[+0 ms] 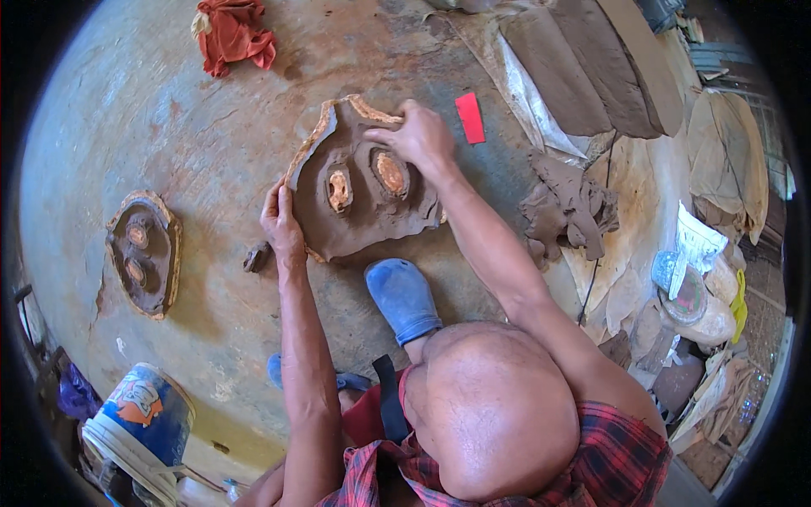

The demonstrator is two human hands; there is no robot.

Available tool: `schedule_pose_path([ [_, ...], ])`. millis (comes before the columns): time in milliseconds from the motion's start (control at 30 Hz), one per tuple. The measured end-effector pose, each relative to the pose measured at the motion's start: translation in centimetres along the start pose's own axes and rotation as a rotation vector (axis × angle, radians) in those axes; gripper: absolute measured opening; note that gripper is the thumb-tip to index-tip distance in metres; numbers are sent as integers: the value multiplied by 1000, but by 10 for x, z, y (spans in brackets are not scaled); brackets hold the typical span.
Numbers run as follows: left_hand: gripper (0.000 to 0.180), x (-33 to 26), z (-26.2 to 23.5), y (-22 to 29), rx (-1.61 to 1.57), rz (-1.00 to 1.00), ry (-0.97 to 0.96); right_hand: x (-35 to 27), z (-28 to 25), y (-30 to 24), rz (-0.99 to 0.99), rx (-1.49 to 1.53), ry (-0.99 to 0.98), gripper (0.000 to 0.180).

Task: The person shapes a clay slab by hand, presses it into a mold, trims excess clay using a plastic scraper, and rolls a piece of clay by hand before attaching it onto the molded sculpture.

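A wide mould (308, 145) with a rough orange-tan rim lies in front of me, lined with dark brown wet clay (355, 232). Two raised oval rings of clay stand inside it, each around an orange-tan core (390, 173). My left hand (284, 224) grips the mould's left edge, thumb toward the inside, its other fingers partly hidden. At the upper right rim, my right hand (420, 139) is closed over the edge with the thumb lying on the clay. A small clay scrap (256, 257) rests on the floor beside my left wrist.
A smaller clay-lined mould (175, 262) sits at the left. Near my right forearm are a clay heap (568, 207) and a red card (470, 118). Clay slabs (562, 63) lie far right, a red cloth (232, 38) far left. A bucket (173, 414) stands near left; my blue clog (402, 296) is close.
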State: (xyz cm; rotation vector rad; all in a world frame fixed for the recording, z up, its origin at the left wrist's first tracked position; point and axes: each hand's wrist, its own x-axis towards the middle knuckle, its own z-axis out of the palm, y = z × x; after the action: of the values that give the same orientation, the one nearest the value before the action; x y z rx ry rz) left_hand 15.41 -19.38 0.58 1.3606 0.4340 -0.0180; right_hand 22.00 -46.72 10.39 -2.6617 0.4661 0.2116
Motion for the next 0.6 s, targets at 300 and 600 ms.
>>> schedule_pose_path([
  [300,29,4,-7,-9,-62,3,-1,-33,-9,17,181,68,16,74],
  [600,29,0,1,-3,-42,-26,5,-57,1,36,250,105,34,74],
])
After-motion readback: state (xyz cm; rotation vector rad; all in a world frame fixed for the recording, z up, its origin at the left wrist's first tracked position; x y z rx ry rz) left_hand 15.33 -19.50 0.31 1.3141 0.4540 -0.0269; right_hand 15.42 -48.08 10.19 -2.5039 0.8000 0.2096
